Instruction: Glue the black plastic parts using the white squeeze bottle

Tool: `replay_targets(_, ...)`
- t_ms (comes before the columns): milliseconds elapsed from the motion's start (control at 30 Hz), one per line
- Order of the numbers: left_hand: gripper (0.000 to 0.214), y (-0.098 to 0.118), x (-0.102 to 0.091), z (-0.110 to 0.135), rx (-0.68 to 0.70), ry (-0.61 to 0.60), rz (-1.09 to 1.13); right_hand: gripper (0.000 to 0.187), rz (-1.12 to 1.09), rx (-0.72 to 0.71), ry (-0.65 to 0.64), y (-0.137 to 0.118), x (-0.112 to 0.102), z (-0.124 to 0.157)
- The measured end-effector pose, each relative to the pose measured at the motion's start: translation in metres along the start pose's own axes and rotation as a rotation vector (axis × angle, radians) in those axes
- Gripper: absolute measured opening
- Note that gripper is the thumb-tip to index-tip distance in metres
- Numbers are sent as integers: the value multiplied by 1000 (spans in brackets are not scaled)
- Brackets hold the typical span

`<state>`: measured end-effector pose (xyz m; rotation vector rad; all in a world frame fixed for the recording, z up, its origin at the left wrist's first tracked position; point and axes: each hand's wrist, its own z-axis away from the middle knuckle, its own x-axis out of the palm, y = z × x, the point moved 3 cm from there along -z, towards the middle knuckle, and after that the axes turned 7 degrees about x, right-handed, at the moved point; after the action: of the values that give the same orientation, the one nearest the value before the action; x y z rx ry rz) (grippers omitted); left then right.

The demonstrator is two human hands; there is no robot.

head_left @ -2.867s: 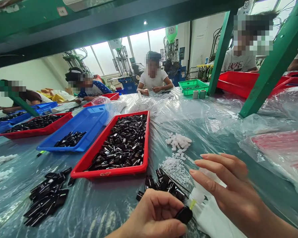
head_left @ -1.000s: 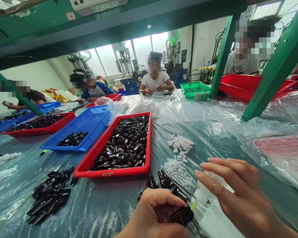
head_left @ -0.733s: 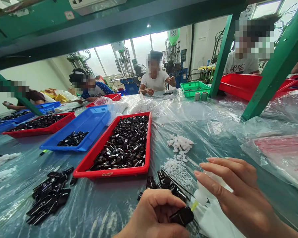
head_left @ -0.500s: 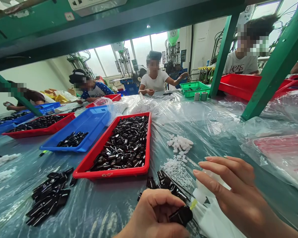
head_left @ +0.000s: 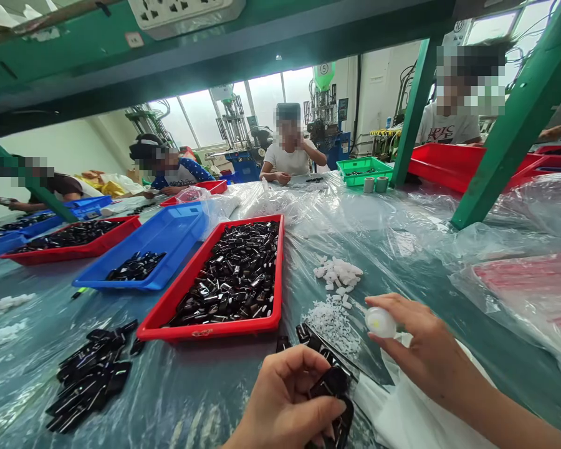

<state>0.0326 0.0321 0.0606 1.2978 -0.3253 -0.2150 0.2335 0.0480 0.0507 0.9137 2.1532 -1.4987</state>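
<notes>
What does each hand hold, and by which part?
The left hand grips black pieces by their edges; the right hand pinches a white rounded piece by its sides.

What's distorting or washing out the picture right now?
In the head view, the wide lens bows the green shelf beam and makes the left hand and right hand look oversized; the windows are blown out by glare; the plastic sheet shows bright streaks of reflection.

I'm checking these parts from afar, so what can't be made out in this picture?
All in the head view:
- Black piece in the left hand: partly hidden by that hand.
- White piece in the right hand: far side hidden by that hand.
- White bag: cut off by the bottom edge.
- Black parts in the red tray: too small to make out singly.
</notes>
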Motion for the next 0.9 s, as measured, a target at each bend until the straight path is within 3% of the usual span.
replay_targets(267,27,-5,-2,-5,10,-12,16,31,-100,229,-171,23,15,-5)
replay_targets(400,31,-5,-2,-7,6,5,52,51,-116,266,-161,23,11,-3)
replay_targets(533,30,-5,-3,-8,26,-7,66,69,-44,220,43,13,-10,-1)
replay_targets(600,29,-6,-4,-8,37,-14,55,57,9,124,200,1,-25,2)
replay_targets(667,29,-6,-5,-7,39,-7,41,29,9,-32,256,-16,-36,5)
replay_targets(700,30,-5,-5,-7,37,0,35,11,-23,-124,188,-25,-37,7)
replay_targets(733,31,-5,-5,-7,36,6,31,3,-71,-188,35,-33,-34,9)
replay_targets(833,33,-4,-4,-7,38,9,37,19,-139,-295,-382,-52,-20,20)
replay_targets(900,32,-4,-4,-7,40,-5,45,25,-103,-343,-530,-57,-10,28)
